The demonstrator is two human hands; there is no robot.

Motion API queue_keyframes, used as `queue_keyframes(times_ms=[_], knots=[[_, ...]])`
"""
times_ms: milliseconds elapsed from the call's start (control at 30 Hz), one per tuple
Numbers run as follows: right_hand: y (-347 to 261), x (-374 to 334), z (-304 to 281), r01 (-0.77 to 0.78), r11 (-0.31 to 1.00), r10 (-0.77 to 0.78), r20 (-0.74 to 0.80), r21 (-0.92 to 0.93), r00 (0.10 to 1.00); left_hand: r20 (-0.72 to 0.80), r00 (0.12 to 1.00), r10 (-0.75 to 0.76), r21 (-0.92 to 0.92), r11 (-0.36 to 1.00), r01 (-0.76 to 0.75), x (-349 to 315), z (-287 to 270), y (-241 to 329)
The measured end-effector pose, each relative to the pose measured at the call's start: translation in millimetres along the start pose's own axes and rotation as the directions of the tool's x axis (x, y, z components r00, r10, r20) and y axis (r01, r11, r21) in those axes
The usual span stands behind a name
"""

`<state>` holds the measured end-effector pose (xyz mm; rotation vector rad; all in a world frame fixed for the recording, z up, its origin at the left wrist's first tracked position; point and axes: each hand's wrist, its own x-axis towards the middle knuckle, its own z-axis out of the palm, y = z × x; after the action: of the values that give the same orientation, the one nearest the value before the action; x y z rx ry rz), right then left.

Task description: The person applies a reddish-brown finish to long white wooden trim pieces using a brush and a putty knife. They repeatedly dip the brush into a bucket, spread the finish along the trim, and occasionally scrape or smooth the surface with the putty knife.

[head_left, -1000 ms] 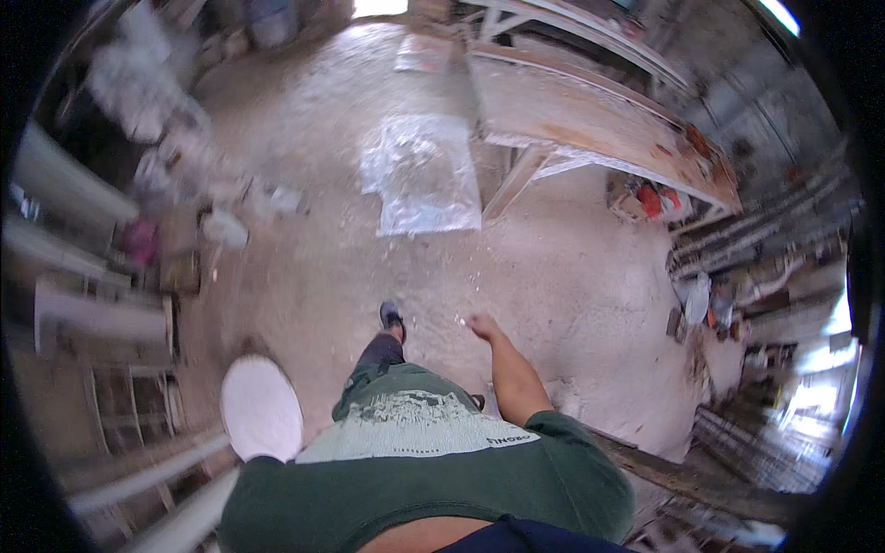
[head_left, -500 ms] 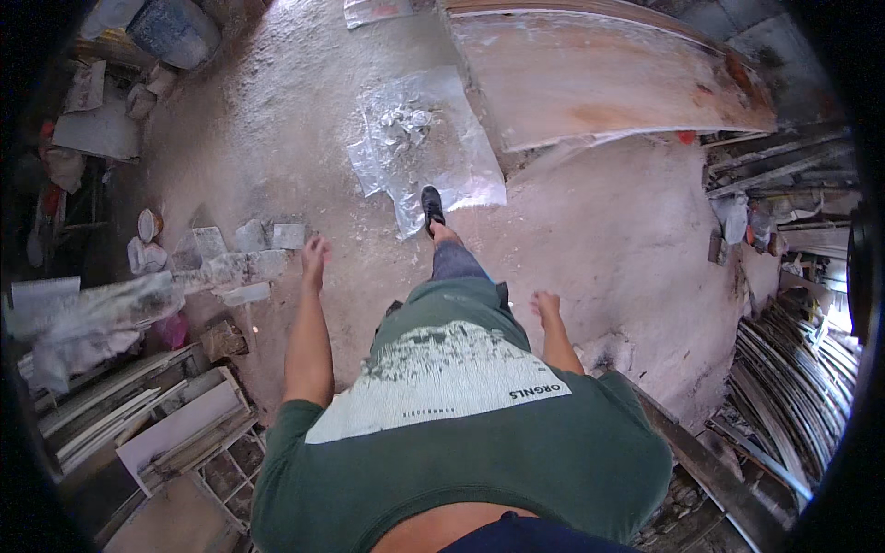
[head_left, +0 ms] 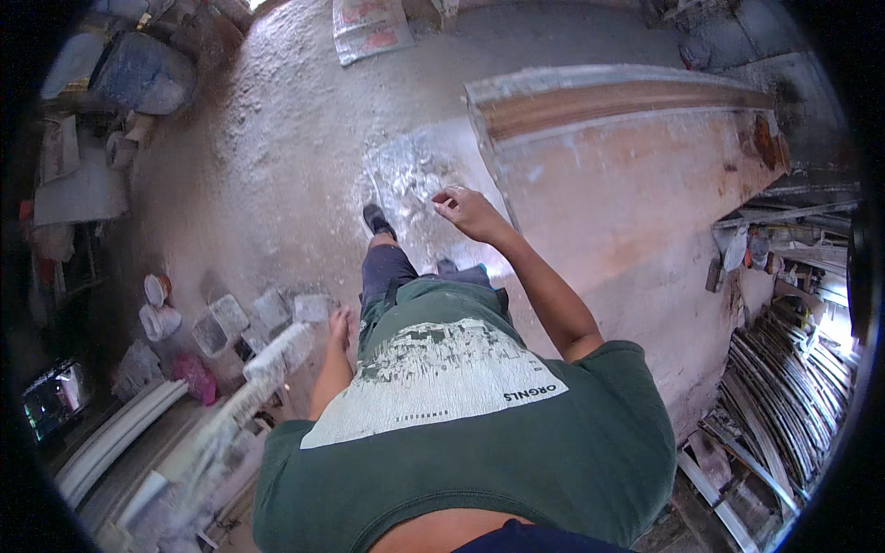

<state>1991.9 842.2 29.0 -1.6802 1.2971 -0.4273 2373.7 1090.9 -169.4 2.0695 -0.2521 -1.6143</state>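
My right hand [head_left: 470, 214] is raised in front of me. Its fingers are loosely bent, a small gap shows between thumb and fingertips, and I see nothing held. From this view it overlaps the crumpled plastic sheet [head_left: 401, 166] on the floor, which has whitish lumps on it. My left hand [head_left: 340, 327] hangs beside my left hip, its fingers loose and seen small; no object shows in it. Nearest to it is a pale, dusty block-like container [head_left: 313, 307] on the floor. My left shoe [head_left: 377, 219] is forward, at the edge of the plastic sheet.
A large dusty board stack [head_left: 627, 166] lies ahead on the right. A printed sack [head_left: 371, 29] is farther off. Round tubs [head_left: 159, 306] and a pink bag [head_left: 195, 376] stand at left, near pale mouldings [head_left: 129, 433]. Several curved strips [head_left: 784, 405] lean at right; a blue barrel [head_left: 146, 74] stands far left.
My right arm has swung up and forward, while my left hand has drawn back toward my hip. My left foot is now forward instead of the right, and the floor things sit nearer.
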Motion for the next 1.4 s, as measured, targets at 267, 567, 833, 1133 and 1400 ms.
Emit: queue_keyframes(times_ms=[267, 567, 833, 1133, 1400], knots=[[-13, 188, -5, -0.085, 0.995, 0.084, -0.019, -0.045, 0.996, 0.106, 0.982, -0.154, 0.322, 0.940, 0.113, 110, -58, 129], [-37, 286, -113, -0.229, 0.973, 0.230, -0.193, 0.026, 0.954, 0.154, 0.958, 0.242, 0.123, 0.957, -0.262, 303, 3, 546], [30, 345, -188, -0.389, 0.914, 0.404, -0.212, 0.112, 0.890, 0.278, 0.847, 0.452, 0.133, 0.855, -0.500, 363, 166, 739], [98, 411, -347, -0.386, 0.912, 0.398, -0.522, 0.137, 0.754, 0.496, 0.865, -0.081, 0.491, 0.847, -0.202, 347, 357, 795], [144, 395, -422, -0.503, 0.829, 0.528, -0.638, 0.244, 0.561, 0.687, 0.720, -0.097, 0.613, 0.610, -0.502, 367, 600, 901]])
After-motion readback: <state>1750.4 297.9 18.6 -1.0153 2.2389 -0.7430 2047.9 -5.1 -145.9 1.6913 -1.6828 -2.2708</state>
